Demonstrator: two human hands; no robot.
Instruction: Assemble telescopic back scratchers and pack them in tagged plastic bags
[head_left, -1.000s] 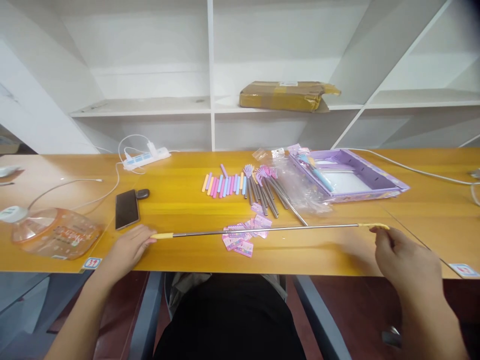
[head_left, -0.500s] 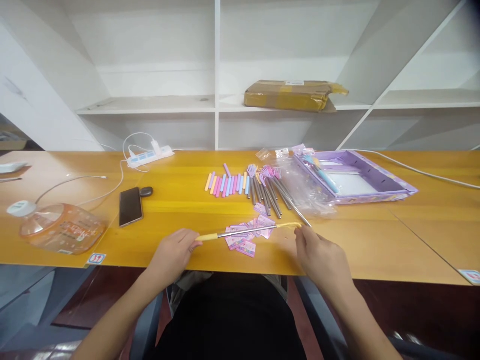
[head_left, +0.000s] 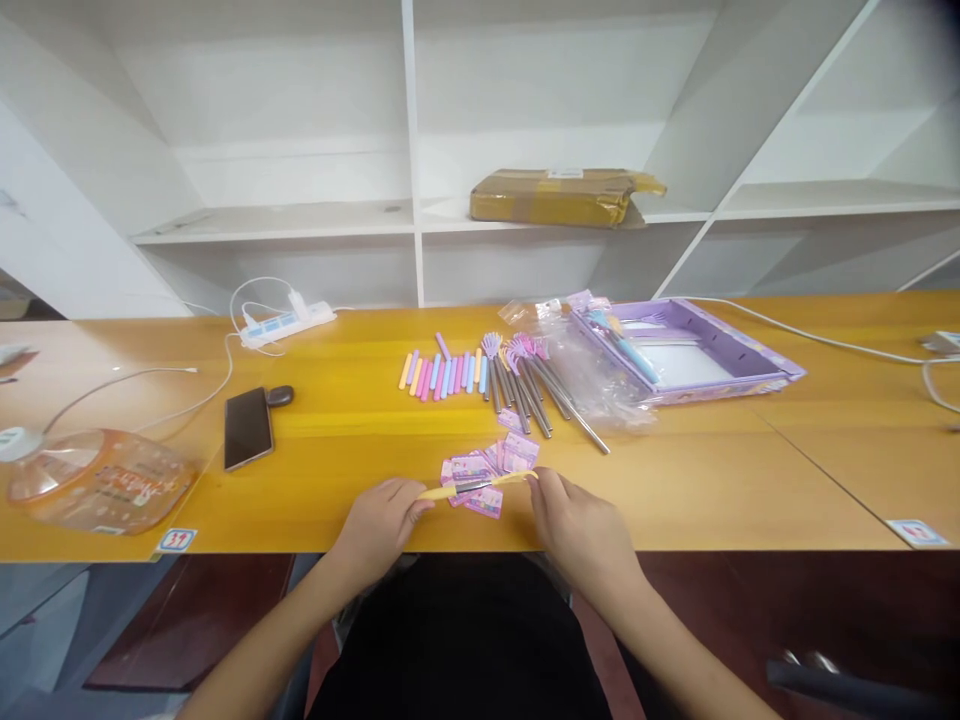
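Observation:
A telescopic back scratcher (head_left: 472,487) with a yellow grip, a short metal rod and a yellow claw head lies level between my hands. My left hand (head_left: 384,522) is closed round the grip end. At the claw end, the fingers of my right hand (head_left: 583,528) pinch the head. Beneath it, a loose pile of pink and purple printed cards (head_left: 519,452) rests on the table. Farther back, several back scratchers (head_left: 525,385) with bare metal rods and coloured claws lie heaped. To their left runs a row of pastel grip sleeves (head_left: 442,375).
Crumpled clear bags (head_left: 607,390) lie against a purple tray (head_left: 757,345), which holds a blue back scratcher (head_left: 634,357). On the left are a phone (head_left: 248,430), a power strip (head_left: 289,325) and an orange-tinted bottle (head_left: 105,480). A taped carton (head_left: 547,198) sits on the shelf.
The back scratcher's rod was long before and is now slid in short. My hands have come closer together, the right one moving left. The view has shifted slightly.

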